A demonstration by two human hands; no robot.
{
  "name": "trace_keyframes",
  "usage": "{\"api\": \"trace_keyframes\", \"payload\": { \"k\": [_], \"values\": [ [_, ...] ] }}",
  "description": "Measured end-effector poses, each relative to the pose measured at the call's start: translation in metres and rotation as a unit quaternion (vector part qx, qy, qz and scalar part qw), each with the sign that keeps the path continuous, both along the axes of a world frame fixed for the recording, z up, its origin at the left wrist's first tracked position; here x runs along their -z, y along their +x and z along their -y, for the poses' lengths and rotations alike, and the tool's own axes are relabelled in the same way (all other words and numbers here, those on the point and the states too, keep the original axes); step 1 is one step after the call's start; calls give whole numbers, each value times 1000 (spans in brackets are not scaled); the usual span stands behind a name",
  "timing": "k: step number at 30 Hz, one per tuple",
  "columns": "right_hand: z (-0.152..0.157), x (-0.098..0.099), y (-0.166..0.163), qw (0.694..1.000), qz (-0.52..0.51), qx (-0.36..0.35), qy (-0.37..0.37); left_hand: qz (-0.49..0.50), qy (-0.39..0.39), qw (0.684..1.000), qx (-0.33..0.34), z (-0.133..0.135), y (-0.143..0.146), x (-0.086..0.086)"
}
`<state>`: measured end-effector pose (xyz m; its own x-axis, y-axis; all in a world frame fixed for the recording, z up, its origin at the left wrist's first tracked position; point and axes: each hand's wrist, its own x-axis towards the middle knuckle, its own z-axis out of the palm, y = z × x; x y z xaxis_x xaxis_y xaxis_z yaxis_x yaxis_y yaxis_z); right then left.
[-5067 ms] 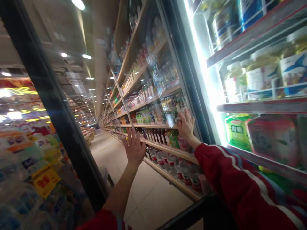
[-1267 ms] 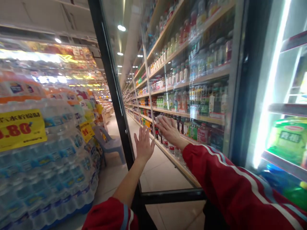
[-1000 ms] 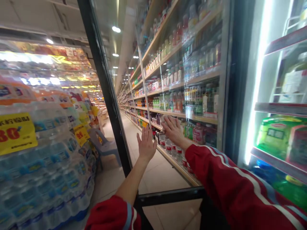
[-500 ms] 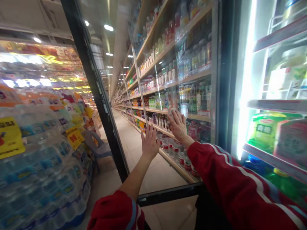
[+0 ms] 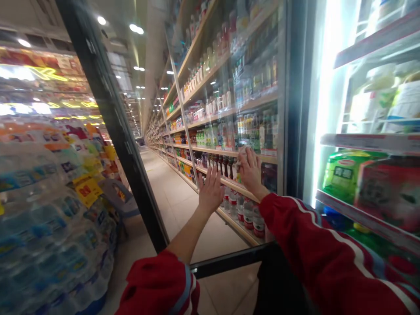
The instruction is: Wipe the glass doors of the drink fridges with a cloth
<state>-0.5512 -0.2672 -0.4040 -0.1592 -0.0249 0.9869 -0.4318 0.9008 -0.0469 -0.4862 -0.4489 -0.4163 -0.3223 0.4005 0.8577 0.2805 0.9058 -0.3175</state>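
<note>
An open glass cooler door with a black frame (image 5: 111,131) stands in front of me. My left hand (image 5: 211,190) lies flat against the pane, fingers spread and holding nothing. To its right and a little higher, my right hand (image 5: 252,170) presses a small white cloth (image 5: 242,153) against the glass. The cloth shows only above my fingertips. Both arms wear red sleeves with white stripes; the left sleeve is pushed up to the elbow.
The lit cooler shelves (image 5: 367,142) at right hold green packs (image 5: 343,175), red packs and tubs. Shrink-wrapped water bottle packs (image 5: 49,210) with yellow price tags are stacked at left, beside a grey plastic chair (image 5: 120,203). Through the glass runs a tiled aisle along bottle shelves.
Both hands have slid to the right across the glass, the right one slightly upward with the cloth. The door's black frame has shifted left in view, and more of the cooler shelves shows.
</note>
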Motion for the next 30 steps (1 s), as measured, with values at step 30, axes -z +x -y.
{"api": "trace_keyframes", "payload": {
  "k": [30],
  "values": [
    [-6,42,5,999,-4,-20,26,21,-16,999,-32,2,-8,27]
  ]
}}
